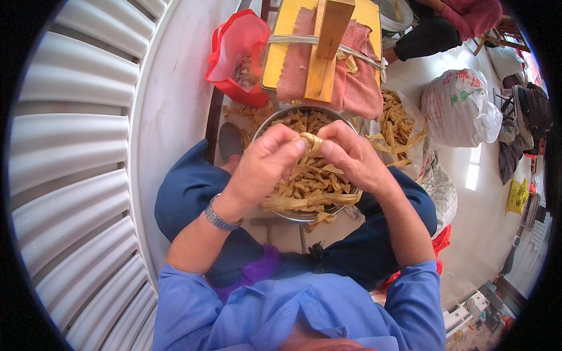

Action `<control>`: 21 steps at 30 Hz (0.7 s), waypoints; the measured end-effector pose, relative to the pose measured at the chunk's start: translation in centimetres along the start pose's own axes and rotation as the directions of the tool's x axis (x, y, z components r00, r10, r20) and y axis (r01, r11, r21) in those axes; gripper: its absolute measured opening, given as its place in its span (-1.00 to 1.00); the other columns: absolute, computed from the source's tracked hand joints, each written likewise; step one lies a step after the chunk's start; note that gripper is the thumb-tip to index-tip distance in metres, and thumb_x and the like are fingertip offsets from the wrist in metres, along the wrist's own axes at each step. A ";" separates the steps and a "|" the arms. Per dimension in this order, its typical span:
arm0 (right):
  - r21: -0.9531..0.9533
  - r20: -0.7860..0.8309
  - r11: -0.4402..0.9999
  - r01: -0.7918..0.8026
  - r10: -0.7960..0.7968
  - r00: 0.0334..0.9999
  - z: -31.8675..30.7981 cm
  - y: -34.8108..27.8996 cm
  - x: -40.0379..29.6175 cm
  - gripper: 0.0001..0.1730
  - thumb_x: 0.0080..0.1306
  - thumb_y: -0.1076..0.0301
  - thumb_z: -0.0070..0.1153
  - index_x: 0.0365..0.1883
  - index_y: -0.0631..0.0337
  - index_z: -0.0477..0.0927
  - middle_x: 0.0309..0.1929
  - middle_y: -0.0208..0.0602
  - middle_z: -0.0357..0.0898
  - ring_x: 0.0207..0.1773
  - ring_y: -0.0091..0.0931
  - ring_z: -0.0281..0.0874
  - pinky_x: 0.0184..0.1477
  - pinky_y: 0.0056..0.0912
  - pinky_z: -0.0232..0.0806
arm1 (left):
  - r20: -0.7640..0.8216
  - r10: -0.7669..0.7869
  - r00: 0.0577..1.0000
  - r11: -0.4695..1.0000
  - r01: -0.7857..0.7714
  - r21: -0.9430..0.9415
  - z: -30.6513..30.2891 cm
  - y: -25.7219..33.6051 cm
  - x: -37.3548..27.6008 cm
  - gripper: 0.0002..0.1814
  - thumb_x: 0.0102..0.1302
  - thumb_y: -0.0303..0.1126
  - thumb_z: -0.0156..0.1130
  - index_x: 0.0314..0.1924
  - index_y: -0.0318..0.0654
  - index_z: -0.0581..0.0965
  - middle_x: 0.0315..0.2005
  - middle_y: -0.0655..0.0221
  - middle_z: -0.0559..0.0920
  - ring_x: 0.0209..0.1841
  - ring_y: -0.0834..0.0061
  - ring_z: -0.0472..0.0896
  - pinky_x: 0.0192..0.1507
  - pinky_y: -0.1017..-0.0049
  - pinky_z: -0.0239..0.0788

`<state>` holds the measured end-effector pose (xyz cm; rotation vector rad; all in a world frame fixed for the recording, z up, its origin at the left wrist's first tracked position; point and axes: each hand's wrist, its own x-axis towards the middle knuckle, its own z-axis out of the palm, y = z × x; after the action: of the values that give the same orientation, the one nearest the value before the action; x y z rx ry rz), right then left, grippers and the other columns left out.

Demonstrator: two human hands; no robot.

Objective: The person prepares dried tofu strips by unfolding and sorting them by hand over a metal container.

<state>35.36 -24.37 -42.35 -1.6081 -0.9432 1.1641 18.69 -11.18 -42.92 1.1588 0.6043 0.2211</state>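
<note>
Between my two hands is a folded tan strip (312,144), flat and ribbon-like, perhaps dried plant or bean material. My left hand (274,160) pinches one side of it with thumb and fingertips. The other side is gripped by my right hand (351,153). Both hands are above a round metal basin (290,216) between my knees. Many short knotted or folded tan pieces (314,186) fill the basin. A long loose strip (311,202) lies across its near rim, and one end hangs over the edge.
Beyond the basin stands a yellow board (281,66) with a pink cloth (294,79) and a wooden upright (336,30) tied on. A red bag (239,48) is at left, more strips (395,118) at right. White radiator (74,149); stuffed white sack (454,109); another person's leg (428,39).
</note>
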 end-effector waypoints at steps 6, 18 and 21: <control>-0.150 -0.093 0.982 0.117 -0.132 0.987 -2.4 1.0 -0.7 -0.78 0.53 0.25 0.13 -0.23 0.22 0.59 -0.36 -0.63 0.44 -0.34 -0.76 0.31 -0.29 -0.65 0.23 | -0.155 -0.021 0.988 0.952 -0.028 -0.305 -4.5 1.5 0.5 -0.86 0.49 -0.30 0.12 -0.26 -0.13 0.45 -0.54 0.56 0.39 -0.57 0.71 0.33 -0.49 0.62 0.22; -0.409 0.030 0.892 0.193 -0.198 0.980 -0.2 1.3 0.2 -0.82 0.43 0.26 0.18 -0.10 0.12 0.57 -0.38 -0.01 0.59 -0.28 0.02 0.57 -0.29 -0.11 0.42 | 0.476 0.562 0.676 0.102 -0.628 0.772 -0.6 -0.1 1.0 -0.39 0.23 -0.43 0.39 0.27 -0.38 0.42 -0.08 0.12 0.62 0.02 0.11 0.60 0.15 0.21 0.38; -0.444 0.069 0.855 0.268 -0.265 0.962 -0.1 1.7 0.3 -0.82 0.43 0.25 0.19 -0.12 0.13 0.55 -0.37 0.00 0.59 -0.29 0.03 0.57 -0.30 -0.09 0.42 | 0.372 0.294 0.880 0.412 -0.468 0.782 -0.7 -1.1 0.6 -0.61 0.34 -0.37 0.28 0.12 -0.31 0.51 -0.19 0.04 0.63 -0.07 0.00 0.62 -0.02 0.17 0.45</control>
<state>35.63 -24.56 -44.01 -1.7563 -1.4718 0.7889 18.66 -10.81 -44.29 2.3076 0.2348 0.2027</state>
